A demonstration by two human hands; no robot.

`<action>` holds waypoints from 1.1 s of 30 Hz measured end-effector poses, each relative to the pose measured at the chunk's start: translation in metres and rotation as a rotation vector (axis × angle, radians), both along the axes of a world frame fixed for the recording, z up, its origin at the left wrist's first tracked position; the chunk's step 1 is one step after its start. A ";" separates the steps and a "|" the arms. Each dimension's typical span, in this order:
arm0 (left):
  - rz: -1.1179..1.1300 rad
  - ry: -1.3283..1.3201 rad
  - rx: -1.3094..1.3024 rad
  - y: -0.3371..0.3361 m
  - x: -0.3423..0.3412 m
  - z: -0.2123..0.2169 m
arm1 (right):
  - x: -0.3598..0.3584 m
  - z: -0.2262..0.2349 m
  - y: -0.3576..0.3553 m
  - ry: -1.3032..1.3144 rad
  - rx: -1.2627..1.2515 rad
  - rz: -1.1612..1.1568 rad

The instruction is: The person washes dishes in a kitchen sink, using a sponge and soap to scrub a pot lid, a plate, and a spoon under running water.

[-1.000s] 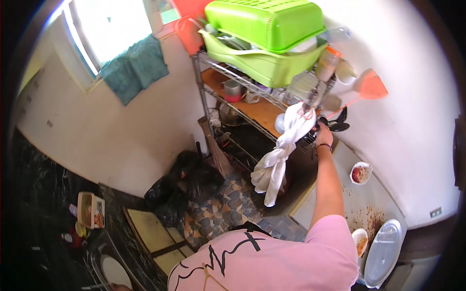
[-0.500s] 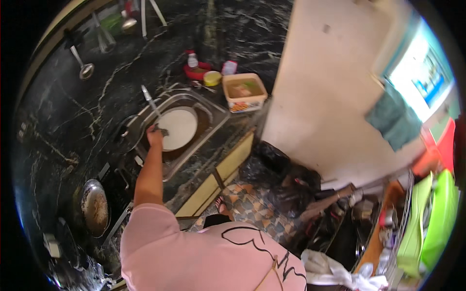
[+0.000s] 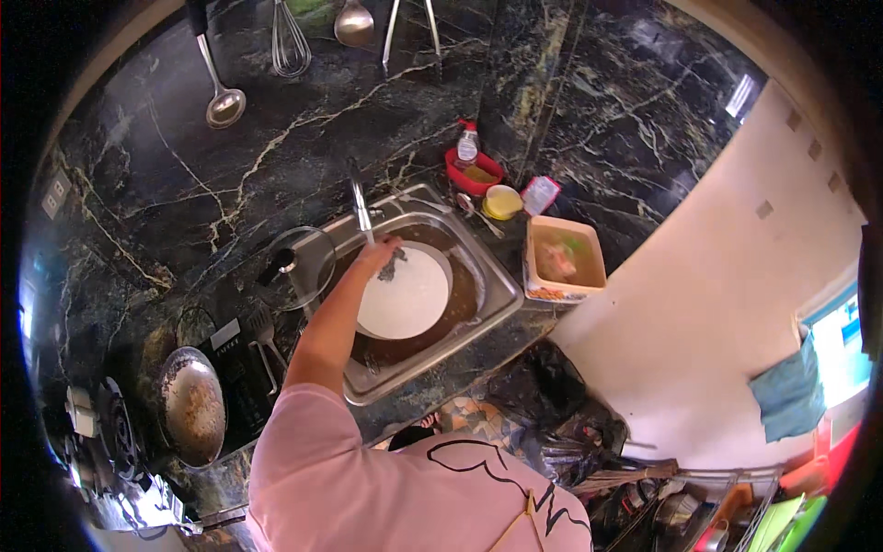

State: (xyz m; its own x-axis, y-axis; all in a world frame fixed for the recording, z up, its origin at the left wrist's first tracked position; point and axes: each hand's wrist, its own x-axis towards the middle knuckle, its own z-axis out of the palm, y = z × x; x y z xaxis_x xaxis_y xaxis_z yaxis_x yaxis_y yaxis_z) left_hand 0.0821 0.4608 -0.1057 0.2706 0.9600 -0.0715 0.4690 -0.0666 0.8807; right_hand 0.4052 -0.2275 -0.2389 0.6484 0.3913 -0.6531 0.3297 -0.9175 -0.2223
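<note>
My left hand (image 3: 378, 253) is over the sink (image 3: 501, 304), its fingers closed on a dark grey scouring pad (image 3: 393, 265). The pad is at the upper edge of a round, white-surfaced vessel (image 3: 405, 299). I cannot tell whether that white surface is liquid or the vessel's own bottom. Brownish water (image 3: 466, 313) surrounds the vessel. Just above my hand, the faucet (image 3: 361, 204) points down toward it. A clear round lid with a black knob (image 3: 286, 260) leans by the sink's left side. My right hand is out of the picture.
Right of the sink stands a plastic tub (image 3: 564, 262) with cloudy liquid; a red bowl (image 3: 474, 172) and yellow container (image 3: 502, 201) are behind. A stained pan (image 3: 193, 405) and spatula (image 3: 264, 333) lie left. A ladle (image 3: 225, 106) and whisk (image 3: 291, 46) hang on the wall.
The view has swung left, so the sink, tub and wall utensils appear farther right. My left hand stays at the vessel with the grey scouring pad.
</note>
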 end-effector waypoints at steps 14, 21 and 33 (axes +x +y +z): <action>0.320 -0.501 -0.490 -0.118 0.041 0.028 | -0.017 0.223 0.420 0.113 0.897 0.878; 0.355 -0.991 -0.688 -0.145 0.029 0.034 | -0.128 0.221 0.535 0.045 0.919 1.569; 0.602 0.670 0.179 -0.163 -0.031 -0.037 | -0.078 0.211 0.767 -0.195 0.943 1.129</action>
State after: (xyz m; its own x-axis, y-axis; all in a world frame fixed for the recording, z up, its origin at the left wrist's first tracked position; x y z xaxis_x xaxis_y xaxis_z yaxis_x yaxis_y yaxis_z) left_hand 0.0507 0.2981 -0.1431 -0.3234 0.9372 0.1307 0.8775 0.2453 0.4121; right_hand 0.3277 0.5400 -0.0276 -0.2340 0.9552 0.1812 0.8467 0.2918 -0.4449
